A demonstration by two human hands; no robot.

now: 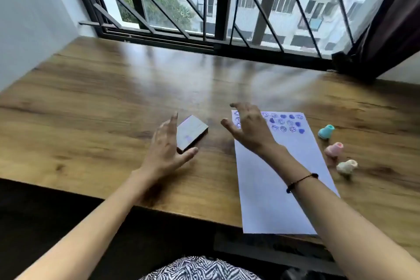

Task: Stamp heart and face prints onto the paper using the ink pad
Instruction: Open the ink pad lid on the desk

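- Hands first: both are empty and spread. The left hand (167, 150) hovers with fingers wide, the right hand (248, 128) is lifted with fingers fanned, holding nothing.
- Ink pad (191, 135) sits on the wooden table (102, 109), closed by the look of it, just to the right of the left hand's fingers; thumb tip close by its near corner, contact too blurred to call.
- Its long axis runs diagonally, from near-left to far-right, so it lies between the two hands, nearer the left.
- Paper (272, 177) lies under the right forearm, long side running away from the person, near edge hanging over the table's front. Blue heart and face prints (286, 124) fill only the far strip.
- Three stamps wait off the paper's right edge: teal stamp (326, 131) farthest, pink stamp (334, 149) in the middle, cream stamp (346, 166) nearest, all lying tipped over, apart from each other.
- My read: the right hand is the closer one to those stamps, yet it is on the wrong side of the sheet, so it must travel rightward across the paper to fetch one, while the left steadies or opens the pad.
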